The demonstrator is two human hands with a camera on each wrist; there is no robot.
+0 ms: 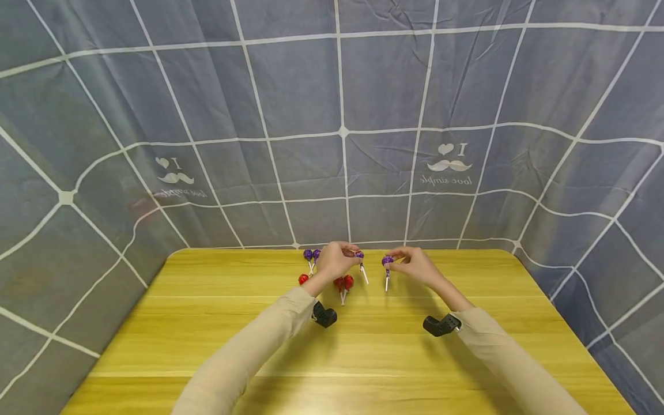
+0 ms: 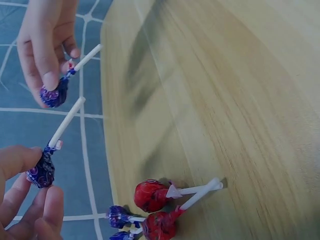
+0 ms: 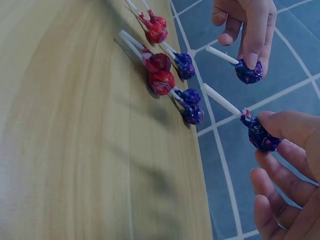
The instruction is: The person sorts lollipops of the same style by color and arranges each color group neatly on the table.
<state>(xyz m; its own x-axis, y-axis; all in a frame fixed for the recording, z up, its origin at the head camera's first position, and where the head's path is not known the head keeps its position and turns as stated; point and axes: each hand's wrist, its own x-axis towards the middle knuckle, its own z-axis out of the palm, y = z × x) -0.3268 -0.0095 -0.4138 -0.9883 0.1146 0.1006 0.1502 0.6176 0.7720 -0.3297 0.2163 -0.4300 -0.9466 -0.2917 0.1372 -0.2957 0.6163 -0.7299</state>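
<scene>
Between thumb and fingers my left hand (image 1: pixel 334 260) pinches a purple-wrapped lollipop (image 2: pixel 41 170) by its candy head, the white stick pointing away. My right hand (image 1: pixel 415 265) grips a second purple lollipop (image 3: pixel 262 136) by its head in the same way. Both are held up above the far part of the table, side by side with a small gap. Beneath and beside my left hand lie red lollipops (image 3: pixel 161 82) with crossed sticks and purple lollipops (image 3: pixel 193 114) behind them. In the head view my left hand covers part of this group.
The yellow wooden table (image 1: pixel 207 328) ends at a grey curtain (image 1: pixel 301 115) with white grid lines. Another red lollipop (image 1: pixel 303 279) lies left of my left wrist. Black wrist cameras stick out under both sleeves, the right one (image 1: pixel 441 325) close over the table.
</scene>
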